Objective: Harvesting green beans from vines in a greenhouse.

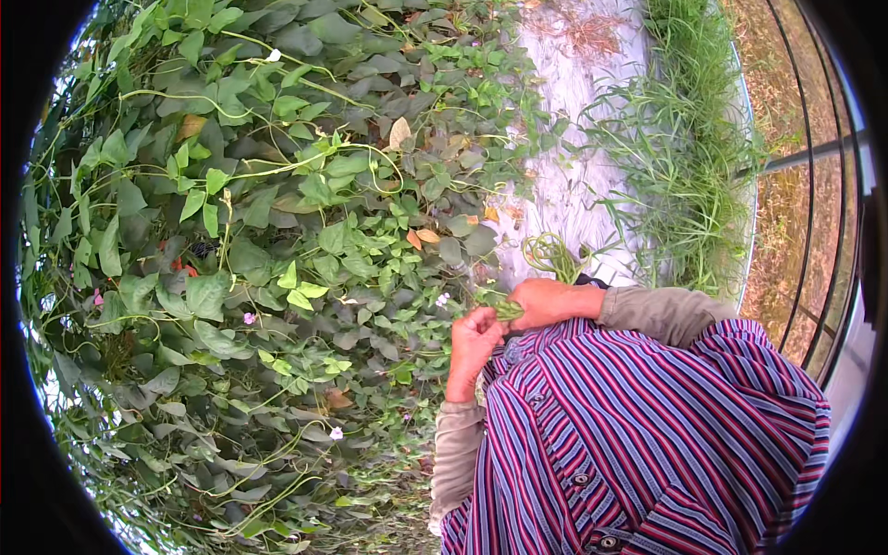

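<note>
My right hand (548, 303) is closed around a bunch of long, thin green bean pods (553, 255). The pods loop out beyond the knuckles over the pale ground cover, and their gathered ends show between my two hands. My left hand (475, 345) meets those ends from the left, its thumb and fingertips pinched together on them. Both hands are close together in front of the striped shirt (624, 416), at the edge of the leafy vines (333, 243). Part of the bunch is hidden inside my right hand.
Dense climbing vines with small pale purple flowers (336, 433) fill the left side. White sheeting (583, 125) runs along the ground beside tall green grass (694, 173). Farther right are dark lines or wires (805, 139), a grey bar (812, 155) and dry brownish ground.
</note>
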Demonstrator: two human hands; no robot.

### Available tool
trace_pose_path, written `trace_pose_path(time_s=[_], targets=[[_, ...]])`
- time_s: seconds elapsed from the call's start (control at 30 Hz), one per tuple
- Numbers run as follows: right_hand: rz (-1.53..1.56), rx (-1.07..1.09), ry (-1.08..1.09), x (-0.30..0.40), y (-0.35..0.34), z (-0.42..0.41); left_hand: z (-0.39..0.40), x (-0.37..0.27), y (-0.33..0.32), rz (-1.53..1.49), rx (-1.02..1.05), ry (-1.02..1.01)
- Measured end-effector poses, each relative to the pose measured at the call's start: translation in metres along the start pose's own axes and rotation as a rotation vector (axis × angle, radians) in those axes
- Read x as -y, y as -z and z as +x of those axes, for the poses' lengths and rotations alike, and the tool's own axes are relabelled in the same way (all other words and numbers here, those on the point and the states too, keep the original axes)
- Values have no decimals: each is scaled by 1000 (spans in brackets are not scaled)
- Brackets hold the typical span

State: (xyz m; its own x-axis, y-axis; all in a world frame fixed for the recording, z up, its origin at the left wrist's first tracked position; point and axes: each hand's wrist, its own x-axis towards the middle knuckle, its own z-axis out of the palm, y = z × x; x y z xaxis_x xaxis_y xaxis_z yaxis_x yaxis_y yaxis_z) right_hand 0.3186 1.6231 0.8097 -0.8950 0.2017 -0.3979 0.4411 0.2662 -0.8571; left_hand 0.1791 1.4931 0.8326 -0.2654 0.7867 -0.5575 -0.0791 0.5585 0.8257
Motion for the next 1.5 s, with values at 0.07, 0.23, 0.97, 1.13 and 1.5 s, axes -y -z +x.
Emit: trace_pose_path(time_s=[0.07,0.23,0.97,1.13,1.5], targets=[[0,6,-23,-3,2,-4,2,2,-6,21,-34,7],[60,-4,-51,-9,4,-12,8,-1,-25,81,-132,7],[217,-190,-43,-38,27,-7,42,-16,-54,-565,-190,173],[250,-189,-53,-40,43,15,73,-18,-40,-592,-161,129],[200,-377,92,-46,95,90,159,-57,-3,-637,-157,58]])
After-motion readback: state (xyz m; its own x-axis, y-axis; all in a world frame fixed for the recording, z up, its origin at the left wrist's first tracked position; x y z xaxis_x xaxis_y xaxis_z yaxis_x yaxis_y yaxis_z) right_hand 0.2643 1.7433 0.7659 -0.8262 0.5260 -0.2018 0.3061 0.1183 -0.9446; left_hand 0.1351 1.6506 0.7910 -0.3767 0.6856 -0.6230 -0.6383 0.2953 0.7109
